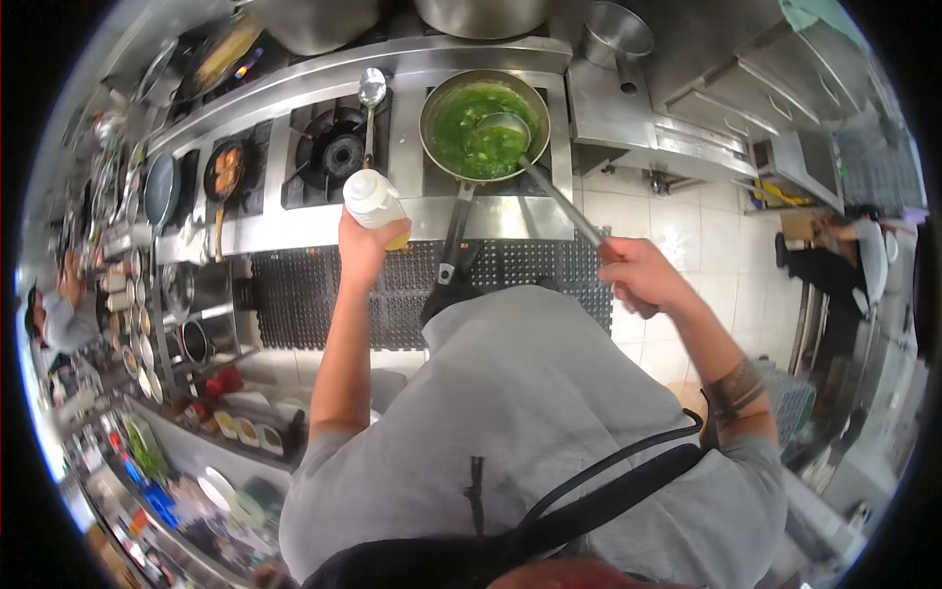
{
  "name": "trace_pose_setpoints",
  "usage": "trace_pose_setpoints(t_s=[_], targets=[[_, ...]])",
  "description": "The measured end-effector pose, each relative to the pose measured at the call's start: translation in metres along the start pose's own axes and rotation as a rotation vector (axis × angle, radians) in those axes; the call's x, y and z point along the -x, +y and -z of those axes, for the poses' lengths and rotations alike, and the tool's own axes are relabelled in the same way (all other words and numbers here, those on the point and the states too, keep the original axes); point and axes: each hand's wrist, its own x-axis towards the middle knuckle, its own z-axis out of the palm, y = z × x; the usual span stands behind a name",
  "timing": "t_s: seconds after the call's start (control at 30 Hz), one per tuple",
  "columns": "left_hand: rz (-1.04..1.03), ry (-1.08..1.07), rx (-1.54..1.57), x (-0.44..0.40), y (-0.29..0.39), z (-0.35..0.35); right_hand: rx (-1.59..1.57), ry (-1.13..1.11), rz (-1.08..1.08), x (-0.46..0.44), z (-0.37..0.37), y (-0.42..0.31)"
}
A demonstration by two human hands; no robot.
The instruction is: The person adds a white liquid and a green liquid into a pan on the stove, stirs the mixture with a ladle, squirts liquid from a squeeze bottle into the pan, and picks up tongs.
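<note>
My left hand [364, 247] is wrapped round a white squeeze bottle [373, 199] with some yellow liquid at its bottom, held over the stove's front edge. In my right hand [640, 276] is the long handle of a ladle [563, 199]. The ladle's bowl rests in a bright green sauce with pale lumps [469, 123], inside a frying pan [426, 147] on the stove. The pan's handle [455, 234] points toward me, and neither hand touches it. Left of the pan lies a large metal spoon [371, 88], its dark handle end running behind the bottle.
A bare burner [340, 153] is left of the green pan. Farther left are a small pan with browned pieces [227, 169] and a dark pan [162, 190]. A metal saucepan [616, 35] stands at the back right. Other people [856, 257] work at both sides.
</note>
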Motion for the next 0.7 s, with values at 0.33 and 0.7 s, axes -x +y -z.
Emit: trace_pose_setpoints(t_s=[0.33,0.7], targets=[[0.026,0.261,0.144,0.112,-0.001,-0.049,0.247,0.094,0.259,-0.027,0.034,0.039],[0.032,0.444,0.058,0.118,-0.006,-0.013,0.430,0.296,0.519,-0.045,0.060,0.090]])
